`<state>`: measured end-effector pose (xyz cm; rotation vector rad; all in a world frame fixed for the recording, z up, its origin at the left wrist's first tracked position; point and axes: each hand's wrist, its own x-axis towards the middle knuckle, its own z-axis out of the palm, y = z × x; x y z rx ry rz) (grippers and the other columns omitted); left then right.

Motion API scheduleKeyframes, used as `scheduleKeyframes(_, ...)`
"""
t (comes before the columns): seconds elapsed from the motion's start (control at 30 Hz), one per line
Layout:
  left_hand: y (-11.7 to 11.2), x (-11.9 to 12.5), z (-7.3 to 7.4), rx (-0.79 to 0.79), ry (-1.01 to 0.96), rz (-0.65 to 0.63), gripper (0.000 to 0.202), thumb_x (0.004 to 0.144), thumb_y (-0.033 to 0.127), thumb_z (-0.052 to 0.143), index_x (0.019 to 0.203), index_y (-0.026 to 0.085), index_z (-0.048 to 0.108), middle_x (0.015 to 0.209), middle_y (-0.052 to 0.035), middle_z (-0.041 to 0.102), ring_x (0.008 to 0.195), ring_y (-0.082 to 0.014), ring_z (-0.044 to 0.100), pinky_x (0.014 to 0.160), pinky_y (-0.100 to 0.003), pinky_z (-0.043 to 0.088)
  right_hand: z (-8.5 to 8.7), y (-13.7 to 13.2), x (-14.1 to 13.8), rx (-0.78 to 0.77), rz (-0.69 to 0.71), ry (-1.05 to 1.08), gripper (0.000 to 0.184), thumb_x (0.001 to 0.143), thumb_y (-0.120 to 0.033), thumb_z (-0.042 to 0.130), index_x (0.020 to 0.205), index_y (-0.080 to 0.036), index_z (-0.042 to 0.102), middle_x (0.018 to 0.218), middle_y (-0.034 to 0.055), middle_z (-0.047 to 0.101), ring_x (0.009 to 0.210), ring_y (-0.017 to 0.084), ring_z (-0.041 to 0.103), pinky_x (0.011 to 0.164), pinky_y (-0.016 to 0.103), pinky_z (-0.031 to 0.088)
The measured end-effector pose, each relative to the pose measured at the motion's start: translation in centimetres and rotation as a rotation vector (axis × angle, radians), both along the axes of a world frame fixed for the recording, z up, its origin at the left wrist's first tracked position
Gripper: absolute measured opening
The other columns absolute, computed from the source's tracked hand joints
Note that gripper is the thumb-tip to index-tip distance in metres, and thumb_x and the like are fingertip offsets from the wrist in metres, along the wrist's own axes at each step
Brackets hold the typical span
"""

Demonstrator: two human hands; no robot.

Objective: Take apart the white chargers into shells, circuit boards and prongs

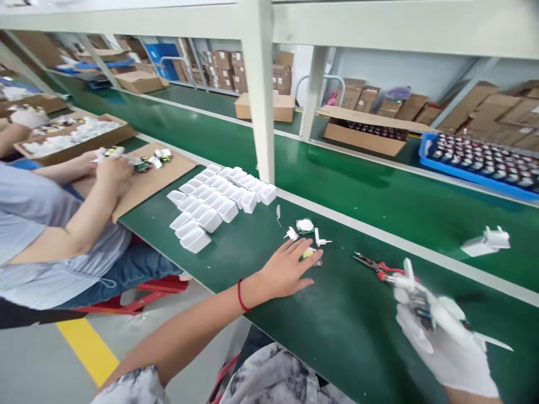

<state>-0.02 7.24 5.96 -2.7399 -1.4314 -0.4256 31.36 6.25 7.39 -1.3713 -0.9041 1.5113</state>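
Observation:
My bare left hand (288,270), a red cord on its wrist, is open with fingers spread over a small circuit board with a yellow part (309,253); the fingertips partly hide it. Just beyond lie a white-topped green circuit board (305,225) and a white plug piece (319,238). My right hand (448,348), in a white glove, is closed around a circuit board (422,310) with white plastic pieces, somewhat blurred by motion. Red-handled pliers (374,266) lie on the green table near that hand, jaws pointing left.
Rows of white plastic housings (206,210) stand left of centre. A white adapter-like case (486,242) lies at right. A co-worker's hands (112,168) handle parts over cardboard at left. A shelf post (259,90) rises behind the table; a blue tray (475,177) of parts sits back right.

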Motion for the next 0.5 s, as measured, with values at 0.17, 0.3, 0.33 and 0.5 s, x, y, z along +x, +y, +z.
scheduleKeyframes(0.17, -4.9, -10.2, -0.7, 0.253, -0.267, 0.453, 0.037, 0.091, 0.032, 0.061, 0.125, 0.020, 0.056, 0.121, -0.0158, 0.063, 0.122, -0.0315, 0.057, 0.100, -0.049, 0.048, -1.2, -1.4, -3.3, -0.141, 0.033, 0.079, 0.049, 0.073, -0.045, 0.073, 0.121, -0.038, 0.067, 0.114, 0.0117, 0.070, 0.049, 0.016, 0.053, 0.035, 0.032, 0.042)
scheduleKeyframes(0.3, -8.2, -17.6, -2.8, 0.329, -0.178, 0.919, 0.031, 0.089, 0.034, 0.062, 0.114, 0.018, 0.063, 0.114, -0.0186, 0.058, 0.112, -0.0379, 0.054, 0.090, -0.056, 0.047, -1.5, -1.2, -5.4, -0.222, 0.041, 0.135, 0.046, 0.079, -0.047, 0.067, 0.124, -0.038, 0.067, 0.130, 0.0097, 0.065, 0.093, 0.031, 0.072, 0.066, 0.042, 0.064)
scheduleKeyframes(0.33, -8.6, -18.8, -3.4, 0.321, -0.168, 0.960, 0.029, 0.089, 0.035, 0.062, 0.111, 0.017, 0.065, 0.114, -0.0187, 0.056, 0.111, -0.0381, 0.053, 0.089, -0.056, 0.047, -1.5, -1.1, -6.0, -0.227, 0.059, 0.156, 0.047, 0.081, -0.048, 0.065, 0.126, -0.038, 0.065, 0.135, 0.0093, 0.062, 0.103, 0.033, 0.070, 0.076, 0.045, 0.065)
scheduleKeyframes(0.5, -8.9, -19.7, -4.9, 0.334, -0.209, 0.910, 0.016, 0.091, 0.029, 0.059, 0.084, 0.017, 0.067, 0.109, -0.0171, 0.054, 0.104, -0.0328, 0.052, 0.087, -0.052, 0.048, -1.4, -1.3, -8.9, -0.195, 0.178, 0.239, 0.056, 0.090, -0.045, 0.059, 0.144, -0.041, 0.047, 0.145, 0.0078, 0.054, 0.122, 0.036, 0.060, 0.097, 0.056, 0.055)
